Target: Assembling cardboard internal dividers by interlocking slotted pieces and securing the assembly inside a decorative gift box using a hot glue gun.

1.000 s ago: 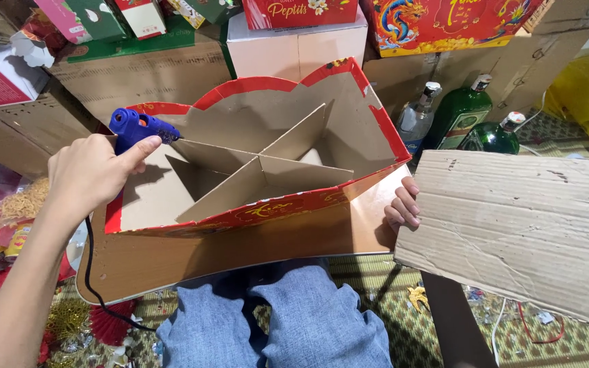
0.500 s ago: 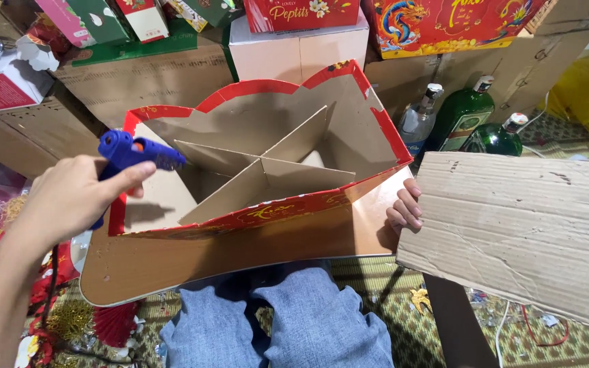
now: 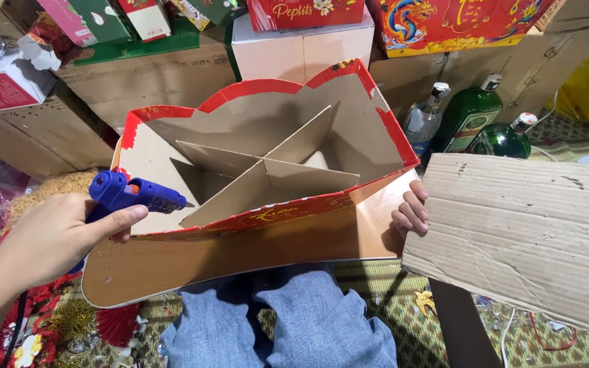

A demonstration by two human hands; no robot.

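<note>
The left hand [image 3: 52, 235] is closed around a blue glue gun [image 3: 131, 194], nozzle aimed at the left wall of the red-rimmed cardboard tray [image 3: 260, 170] resting on the lap. The right hand [image 3: 410, 211] curls its fingers around the tray's right bottom corner. For a clean bead, keep that corner steady and the nozzle close along the divider [image 3: 267, 174] seam.

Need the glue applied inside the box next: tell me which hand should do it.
Left, probably. The left hand grips the blue glue gun, nozzle aimed into the red-edged cardboard divider box, while the right hand steadies its base.

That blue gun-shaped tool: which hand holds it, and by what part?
The left hand grips the blue glue gun by its handle; the right hand steadies the cardboard box.
</note>
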